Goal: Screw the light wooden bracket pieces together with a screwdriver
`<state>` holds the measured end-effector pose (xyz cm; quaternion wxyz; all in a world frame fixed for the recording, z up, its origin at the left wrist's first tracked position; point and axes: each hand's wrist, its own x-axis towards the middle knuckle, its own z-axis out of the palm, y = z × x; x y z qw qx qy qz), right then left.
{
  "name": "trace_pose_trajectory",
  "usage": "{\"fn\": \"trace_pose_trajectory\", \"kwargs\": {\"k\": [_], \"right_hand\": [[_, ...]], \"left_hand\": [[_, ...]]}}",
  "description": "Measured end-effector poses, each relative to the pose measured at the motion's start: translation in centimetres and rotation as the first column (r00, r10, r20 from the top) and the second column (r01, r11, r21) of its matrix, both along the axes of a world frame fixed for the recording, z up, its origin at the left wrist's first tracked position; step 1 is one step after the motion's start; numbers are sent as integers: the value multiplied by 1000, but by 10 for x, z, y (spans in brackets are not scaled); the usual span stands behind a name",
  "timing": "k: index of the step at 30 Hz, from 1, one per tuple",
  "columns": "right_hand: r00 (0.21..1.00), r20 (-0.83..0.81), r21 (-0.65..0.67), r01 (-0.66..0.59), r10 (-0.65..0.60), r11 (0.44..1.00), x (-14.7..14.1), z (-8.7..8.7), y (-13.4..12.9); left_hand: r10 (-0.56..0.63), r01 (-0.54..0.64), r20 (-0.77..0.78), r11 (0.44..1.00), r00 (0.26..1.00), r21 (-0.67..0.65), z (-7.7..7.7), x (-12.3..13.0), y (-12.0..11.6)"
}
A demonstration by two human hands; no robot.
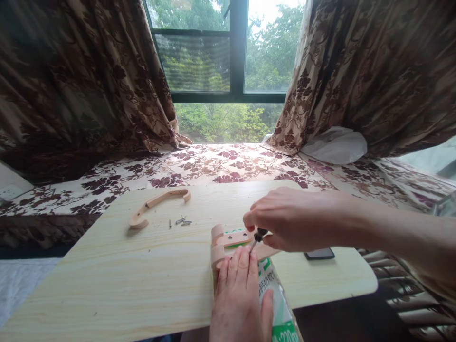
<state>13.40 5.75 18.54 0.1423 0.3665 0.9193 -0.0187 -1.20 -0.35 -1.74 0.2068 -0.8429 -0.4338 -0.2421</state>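
Observation:
My right hand [295,218] is closed around the dark handle of a screwdriver [261,233], whose metal shaft slants down to the wood near my left fingertips. Light wooden pieces [217,254] with rounded ends and dark screw holes lie on a green and white printed carton [281,308]. My left hand [238,294] rests flat over the nearer piece, its fingers stretched out and pressing on it. The fingers hide part of the wood, and the exact contact of the screwdriver tip is hard to make out.
On the pale wooden table [117,266], a curved wooden piece [162,202] lies to the left, with several loose screws [183,222] beside it. A dark flat device [319,254] sits under my right forearm. Behind are a floral-covered ledge [228,164], curtains, a white bag [337,145] and a window.

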Motion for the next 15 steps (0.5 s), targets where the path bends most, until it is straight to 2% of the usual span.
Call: {"fn": "trace_pose_trajectory", "kwargs": {"k": [4,11,15], "right_hand": [[994,-49,-24,-95,94,995,0,-7,-1],[998,-61,50,-11,14,999,-2,-15,-2],[997,-68,-12,-33,32,999,-1,-14,0]], "left_hand": [[-14,15,-15,997,1000,75,2,-1,3],[-4,7,-44,997,999,83,1,-4,3],[-21,28,-54,991,998,133,2,-5,7]]}}
